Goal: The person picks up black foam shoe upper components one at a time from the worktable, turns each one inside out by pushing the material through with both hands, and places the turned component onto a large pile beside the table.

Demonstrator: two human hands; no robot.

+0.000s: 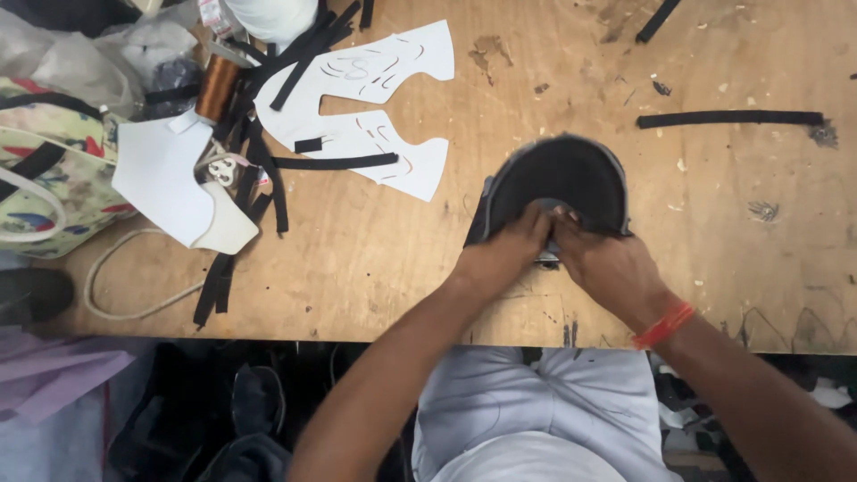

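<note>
obj: black half-round piece (558,183), dark face, thin grey rim, curved edge away from body, sl. blurred | loc: flat on plywood bench (428,259), right of white paper patterns (357,107) | L hand (500,259) + R hand (607,263): fingertips pinching its straight near edge, hands touching

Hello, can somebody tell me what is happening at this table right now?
A person is pressing both hands on a dark curved shoe piece lying on a wooden table. The left hand and right hand meet at its near edge. White paper patterns, black strips and a brown thread spool lie farther away.
</note>
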